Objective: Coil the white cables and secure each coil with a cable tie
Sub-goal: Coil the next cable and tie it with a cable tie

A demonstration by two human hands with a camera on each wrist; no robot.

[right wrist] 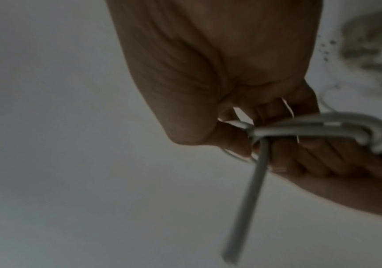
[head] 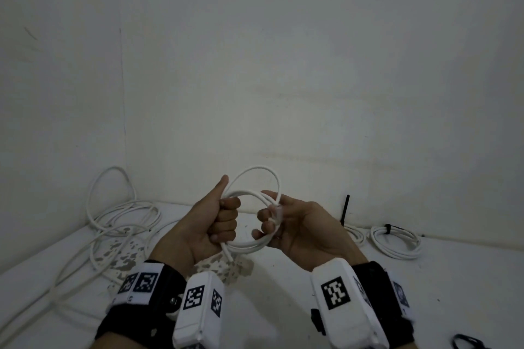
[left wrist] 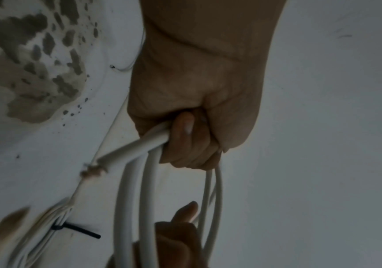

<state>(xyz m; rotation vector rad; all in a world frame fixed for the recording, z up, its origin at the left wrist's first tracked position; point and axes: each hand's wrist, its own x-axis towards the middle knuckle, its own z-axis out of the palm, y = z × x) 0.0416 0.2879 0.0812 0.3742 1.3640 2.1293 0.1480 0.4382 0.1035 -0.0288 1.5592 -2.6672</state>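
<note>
I hold a small coil of white cable (head: 256, 169) up over the table between both hands. My left hand (head: 224, 219) grips the coil's left side in a fist, thumb raised. In the left wrist view the left hand (left wrist: 186, 137) wraps several turns of the coil (left wrist: 147, 183), and a cut, frayed cable end (left wrist: 107, 159) sticks out. My right hand (head: 269, 224) curls round the coil's right side. In the right wrist view the right hand (right wrist: 263, 145) pinches the bundled coil (right wrist: 311, 129), and one cable end (right wrist: 253, 188) hangs down. A thin pale strand near those fingers is too blurred to name.
Loose white cables (head: 122, 215) sprawl at the table's back left by the wall corner. A finished coil (head: 397, 242) with a black cable tie (head: 387, 228) lies at the right. A black stick (head: 346, 210) stands by the wall. Black ties (head: 467, 343) lie bottom right.
</note>
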